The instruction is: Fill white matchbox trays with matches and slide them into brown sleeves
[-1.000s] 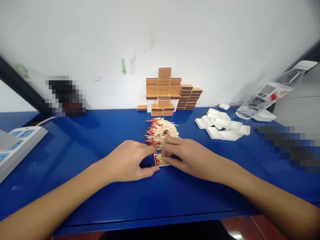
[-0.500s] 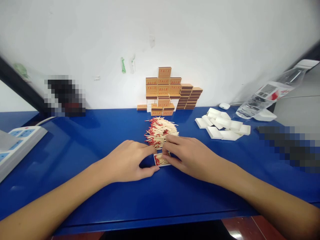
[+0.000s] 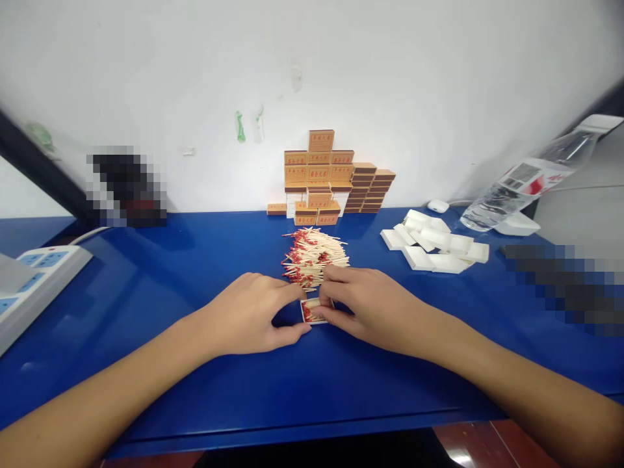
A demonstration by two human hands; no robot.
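Note:
A small white matchbox tray (image 3: 316,322) with red-tipped matches inside lies on the blue desk between my hands. My left hand (image 3: 253,312) has its thumb and index finger at the near and far edges of the tray's left end, holding it. My right hand (image 3: 355,299) has its fingers closed over the right part of the tray, with fingertips on the matches (image 3: 311,312) inside. Those fingertips hide some of the matches. Just beyond the tray rises a loose pile of matches (image 3: 314,253), its red heads mostly toward the left.
Orange matchboxes (image 3: 319,173) are stacked against the wall, with a further stack at their right. Several white trays (image 3: 439,242) lie heaped to the right. A water bottle (image 3: 531,172) leans behind them, near a white earbud case (image 3: 437,206). A power strip (image 3: 49,279) sits at left.
My right hand has shifted very slightly right over the tray, and more matches show at its left. My left hand stays in place.

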